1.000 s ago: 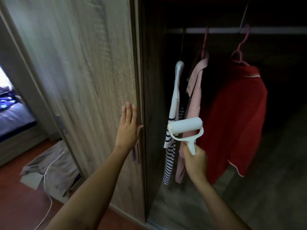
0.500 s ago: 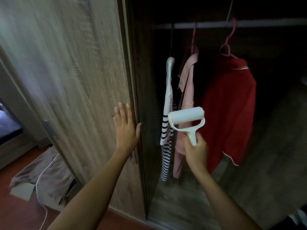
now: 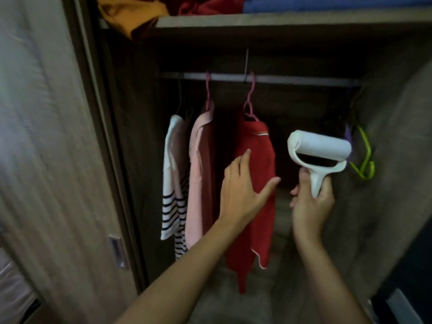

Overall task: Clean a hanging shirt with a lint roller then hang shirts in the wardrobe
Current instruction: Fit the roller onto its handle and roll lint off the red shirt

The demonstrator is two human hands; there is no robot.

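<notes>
Three shirts on the rail: a striped shirt (image 3: pixel 171 183), a pink shirt (image 3: pixel 198 178) and a red shirt (image 3: pixel 257 183) hang side by side on the wardrobe rail (image 3: pixel 292 78), each one on its own hanger
Left hand: the left hand (image 3: pixel 240 190) is open with spread fingers and lies flat on the front of the red shirt; I judge it is placed so to steady the cloth, because a free hanging shirt would swing away under the roller
Right hand: the right hand (image 3: pixel 312 202) is closed around the handle of the lint roller (image 3: pixel 320 152)
Lint roller: it is held upright, just beside the red shirt on its right, not touching it, the white roll turned sideways so it can be rolled over the cloth
Green hanger: one empty green hanger (image 3: pixel 364 160) hangs at the right wall, behind the roller
Door: the sliding door (image 3: pixel 58 160) stands at the left, so the inside is free to reach
Step in hand: probably the first stroke on the red shirt is near, not yet begun
</notes>
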